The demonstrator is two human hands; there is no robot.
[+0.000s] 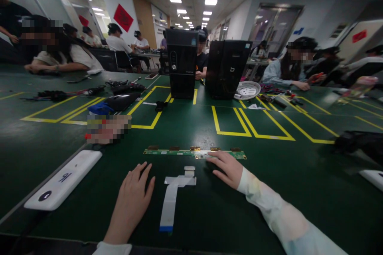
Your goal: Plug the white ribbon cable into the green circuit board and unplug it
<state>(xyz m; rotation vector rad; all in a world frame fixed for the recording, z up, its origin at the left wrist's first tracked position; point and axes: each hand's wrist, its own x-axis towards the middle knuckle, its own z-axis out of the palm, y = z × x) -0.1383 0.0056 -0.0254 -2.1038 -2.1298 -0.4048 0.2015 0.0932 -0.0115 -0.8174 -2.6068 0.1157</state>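
A long, narrow green circuit board (185, 152) lies crosswise on the green table, with brown and gold tabs along its far edge. My right hand (226, 167) is at the right part of this board, fingers apart, the fingertips over or touching it. Closer to me lies a white flat ribbon cable (169, 207), folded near its far end and with a blue tip at the near end. My left hand (134, 195) rests to the left of the cable, fingers spread and holding nothing.
A white device (64, 179) lies at the left. Two black computer towers (183, 63) stand at the back middle, beside a white basket (247, 90). Cables (60, 93) and a black and blue item (116, 103) lie at the far left. Yellow tape (233, 133) marks the table. Several people sit around.
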